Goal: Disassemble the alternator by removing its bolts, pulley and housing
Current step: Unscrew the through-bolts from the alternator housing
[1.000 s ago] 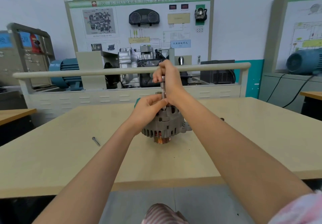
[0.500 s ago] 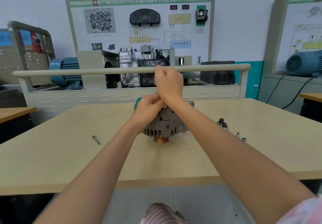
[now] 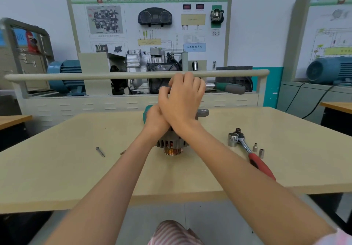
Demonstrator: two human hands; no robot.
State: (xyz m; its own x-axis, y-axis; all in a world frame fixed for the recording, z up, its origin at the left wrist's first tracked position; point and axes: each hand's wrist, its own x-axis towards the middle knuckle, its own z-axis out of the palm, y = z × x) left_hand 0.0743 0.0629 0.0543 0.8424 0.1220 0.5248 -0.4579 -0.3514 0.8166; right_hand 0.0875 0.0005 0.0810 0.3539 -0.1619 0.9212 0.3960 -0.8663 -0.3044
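Observation:
The grey alternator (image 3: 171, 142) stands on the table with its copper-coloured pulley (image 3: 173, 151) facing down. My right hand (image 3: 183, 100) is above it, closed on a wrench whose green and grey handle (image 3: 229, 88) sticks out to the right. My left hand (image 3: 155, 121) is closed at the alternator's top, around the lower end of the wrench; my right hand hides its fingers. A mounting lug (image 3: 203, 113) shows past my right wrist. A loose bolt (image 3: 100, 151) lies on the table to the left.
To the right of the alternator lie a red-handled ratchet (image 3: 256, 160) with a large socket (image 3: 232, 139) and two small sockets (image 3: 258, 150). A small brass-coloured piece (image 3: 122, 152) lies near my left forearm. A railed training bench (image 3: 133, 76) stands behind the table.
My right hand has turned on top of the wrench, and the green and grey handle now points out to the right. My left hand stays at the alternator's top.

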